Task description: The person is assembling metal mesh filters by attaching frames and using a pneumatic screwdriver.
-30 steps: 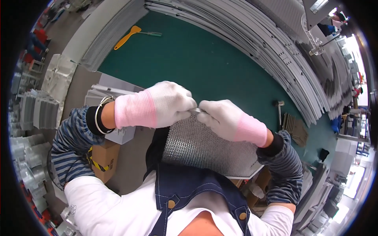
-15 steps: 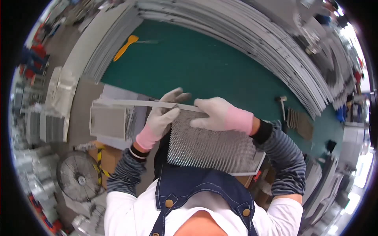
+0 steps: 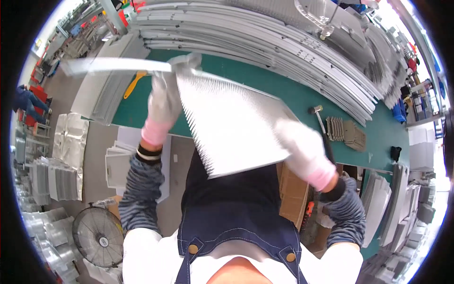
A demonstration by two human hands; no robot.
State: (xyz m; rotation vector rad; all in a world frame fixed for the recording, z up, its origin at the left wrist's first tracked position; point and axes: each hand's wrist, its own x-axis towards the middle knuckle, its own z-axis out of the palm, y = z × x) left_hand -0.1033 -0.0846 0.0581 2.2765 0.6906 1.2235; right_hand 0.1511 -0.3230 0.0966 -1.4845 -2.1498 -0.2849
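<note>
I hold a silver metal mesh panel [image 3: 231, 118] up over the table's near edge, tilted. Its left edge is bare and jagged; thin frame strips run along its other sides. My left hand [image 3: 165, 97], in a white glove with a pink cuff, is closed at the top left corner, where a pale metal frame strip [image 3: 118, 65] sticks out to the left. The strip's far end is smeared by motion. At the panel's right edge is my right hand [image 3: 305, 149], gloved alike, blurred, its fingers gripping that side.
Long metal profiles [image 3: 265, 57] are stacked along the back of the green table [image 3: 217, 64]. A yellow scraper [image 3: 135, 85] lies at the left, a hammer [image 3: 319, 118] and tan corrugated pieces [image 3: 347, 132] at the right. Below stand a fan [image 3: 98, 236] and a cardboard box [image 3: 293, 196].
The panel has risen and swung away from my body, with its strip. My left hand moved up and left; my right hand slid from the top edge to the right side.
</note>
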